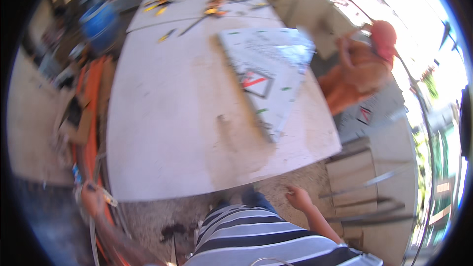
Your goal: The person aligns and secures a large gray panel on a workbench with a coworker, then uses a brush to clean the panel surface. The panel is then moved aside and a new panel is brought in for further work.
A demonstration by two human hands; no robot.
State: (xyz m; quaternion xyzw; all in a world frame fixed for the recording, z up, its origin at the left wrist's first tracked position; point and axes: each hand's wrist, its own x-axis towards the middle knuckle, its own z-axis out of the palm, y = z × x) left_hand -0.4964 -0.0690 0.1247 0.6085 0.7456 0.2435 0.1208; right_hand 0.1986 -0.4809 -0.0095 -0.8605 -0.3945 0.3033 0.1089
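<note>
Striped shirt [266, 236]; right hand [297, 198] empty beside table [162, 133].

One large white flat worktable [172, 118] carries one triangular white printed board [268, 74] near its right edge. A second white tabletop [207, 7] abuts its far edge, strewn with blurred yellow and orange hand tools, too smeared to count. Two hands show: one left hand [91, 198], one right hand [298, 198]. One blue round drum [98, 22] stands off the far left corner. One other person in orange [362, 69] is beyond the right edge.
</note>
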